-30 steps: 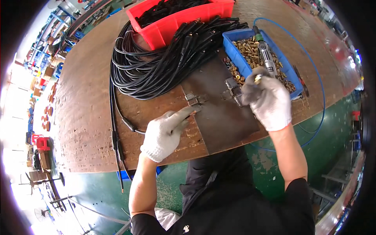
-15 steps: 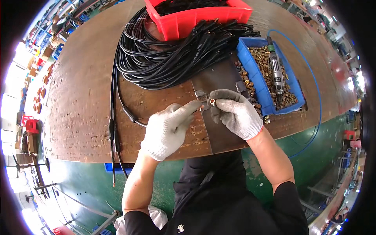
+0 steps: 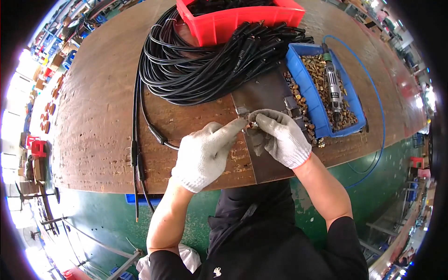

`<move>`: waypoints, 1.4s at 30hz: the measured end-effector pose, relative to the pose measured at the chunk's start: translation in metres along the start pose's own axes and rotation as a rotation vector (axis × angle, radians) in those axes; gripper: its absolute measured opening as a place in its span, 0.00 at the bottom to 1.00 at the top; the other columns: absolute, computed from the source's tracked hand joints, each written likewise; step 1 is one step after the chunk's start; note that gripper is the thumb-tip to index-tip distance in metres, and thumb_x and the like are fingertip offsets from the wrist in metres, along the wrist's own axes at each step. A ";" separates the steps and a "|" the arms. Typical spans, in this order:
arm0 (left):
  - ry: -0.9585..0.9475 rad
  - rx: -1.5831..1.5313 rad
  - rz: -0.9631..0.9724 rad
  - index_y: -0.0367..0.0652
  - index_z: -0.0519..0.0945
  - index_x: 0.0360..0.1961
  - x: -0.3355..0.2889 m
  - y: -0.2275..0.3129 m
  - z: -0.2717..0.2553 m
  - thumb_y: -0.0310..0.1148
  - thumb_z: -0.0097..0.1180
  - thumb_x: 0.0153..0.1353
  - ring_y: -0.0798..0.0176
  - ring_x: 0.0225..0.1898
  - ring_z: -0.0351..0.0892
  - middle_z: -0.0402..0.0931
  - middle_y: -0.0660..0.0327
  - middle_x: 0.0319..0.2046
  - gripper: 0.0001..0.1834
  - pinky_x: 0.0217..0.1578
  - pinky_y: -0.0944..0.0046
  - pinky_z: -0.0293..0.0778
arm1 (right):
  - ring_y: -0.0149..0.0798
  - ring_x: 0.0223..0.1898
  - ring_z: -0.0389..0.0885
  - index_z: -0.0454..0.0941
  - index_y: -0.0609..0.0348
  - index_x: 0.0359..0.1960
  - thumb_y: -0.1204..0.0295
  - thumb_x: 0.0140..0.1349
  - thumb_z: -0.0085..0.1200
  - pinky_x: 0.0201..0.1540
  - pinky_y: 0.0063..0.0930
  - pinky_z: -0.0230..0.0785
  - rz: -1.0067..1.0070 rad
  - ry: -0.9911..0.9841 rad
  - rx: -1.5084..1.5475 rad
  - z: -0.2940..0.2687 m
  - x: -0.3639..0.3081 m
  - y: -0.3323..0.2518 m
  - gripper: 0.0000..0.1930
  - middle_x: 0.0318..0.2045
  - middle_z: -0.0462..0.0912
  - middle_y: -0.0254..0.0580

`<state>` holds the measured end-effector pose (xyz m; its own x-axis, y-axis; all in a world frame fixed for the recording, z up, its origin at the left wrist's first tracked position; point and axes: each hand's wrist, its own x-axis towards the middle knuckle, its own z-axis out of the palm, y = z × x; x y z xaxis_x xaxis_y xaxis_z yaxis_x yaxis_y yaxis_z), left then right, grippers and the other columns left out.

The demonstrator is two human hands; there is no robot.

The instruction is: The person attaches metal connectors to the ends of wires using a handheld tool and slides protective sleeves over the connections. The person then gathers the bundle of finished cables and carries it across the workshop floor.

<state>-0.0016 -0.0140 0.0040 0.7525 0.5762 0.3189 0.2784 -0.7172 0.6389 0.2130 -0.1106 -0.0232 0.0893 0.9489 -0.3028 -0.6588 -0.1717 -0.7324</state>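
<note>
My left hand (image 3: pixel 201 153), in a white-grey knit glove, is closed round the end of a black cable (image 3: pixel 170 145) that runs in from the left. Its index finger points toward the other hand, and the gripped cable end is mostly hidden. In a matching glove, my right hand (image 3: pixel 285 140) pinches a small brass fitting (image 3: pixel 253 124) between thumb and fingers. Both sets of fingertips meet over a dark metal plate (image 3: pixel 263 165) on the wooden table (image 3: pixel 102 126). Whether the cable tip sits inside the fitting, I cannot tell.
Coiled black cables (image 3: pixel 186 77) lie beyond my hands, before a red bin (image 3: pixel 247 21). At right, a blue tray (image 3: pixel 310 102) of brass fittings carries a grey power tool (image 3: pixel 333 88) with a blue hose (image 3: pixel 380 112). Small metal blocks (image 3: pixel 291 102) and loose fittings lie beside the tray.
My hands have drawn together, so the gap between the left fingertips and the brass fitting has closed. The fitting has turned and its round opening no longer shows. The whole view has shifted slightly.
</note>
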 end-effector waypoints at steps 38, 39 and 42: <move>-0.047 0.396 0.106 0.55 0.83 0.61 0.000 -0.002 0.006 0.26 0.63 0.53 0.50 0.26 0.81 0.75 0.58 0.28 0.31 0.28 0.53 0.77 | 0.33 0.32 0.89 0.84 0.61 0.48 0.66 0.73 0.61 0.33 0.30 0.84 0.032 0.164 -0.093 0.005 0.000 0.001 0.11 0.36 0.89 0.39; -0.048 0.414 0.114 0.55 0.83 0.61 0.000 -0.002 0.006 0.26 0.63 0.53 0.50 0.26 0.81 0.75 0.58 0.28 0.31 0.28 0.53 0.77 | 0.33 0.32 0.89 0.84 0.61 0.48 0.66 0.73 0.61 0.33 0.30 0.84 0.034 0.164 -0.093 0.005 0.000 0.001 0.11 0.36 0.89 0.39; -0.047 0.412 0.111 0.54 0.83 0.59 -0.001 -0.004 0.007 0.26 0.63 0.53 0.50 0.26 0.81 0.75 0.58 0.28 0.29 0.28 0.53 0.78 | 0.32 0.32 0.89 0.85 0.61 0.47 0.66 0.73 0.61 0.34 0.29 0.83 0.037 0.167 -0.118 0.009 0.000 0.000 0.11 0.37 0.90 0.39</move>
<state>0.0010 -0.0149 -0.0037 0.8149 0.4753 0.3317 0.4024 -0.8758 0.2664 0.2058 -0.1084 -0.0177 0.1959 0.8861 -0.4201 -0.5724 -0.2445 -0.7827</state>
